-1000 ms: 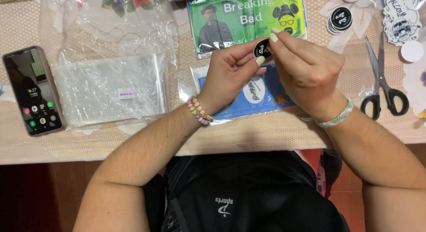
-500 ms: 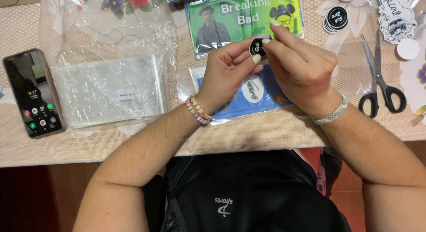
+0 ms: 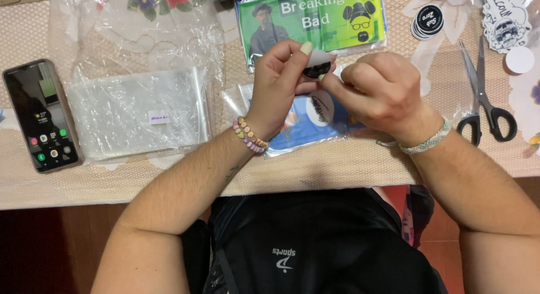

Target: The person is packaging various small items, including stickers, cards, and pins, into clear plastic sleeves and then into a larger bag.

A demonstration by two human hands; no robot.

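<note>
Round sticker (image 3: 316, 64): glossy black face, matt white paper backing. Stack of bags (image 3: 138, 113): clear, crinkled, shiny plastic. Scissors (image 3: 485, 97): bright metal blades, black plastic handles. Phone (image 3: 40, 114): smooth glass screen. Desk (image 3: 315, 170): beige woven cloth cover, rough texture.

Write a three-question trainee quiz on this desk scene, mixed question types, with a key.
1. True or false: the scissors lie on the side of the right hand.
2. What do both hands pinch between them?
A. a phone
B. a small round sticker
C. a pen
3. Fill in: the phone lies beside a stack of clear ____.

Key:
1. True.
2. B: the sticker, black-faced with a white back, is held by the left hand and the right fingertips.
3. Bags.
</note>
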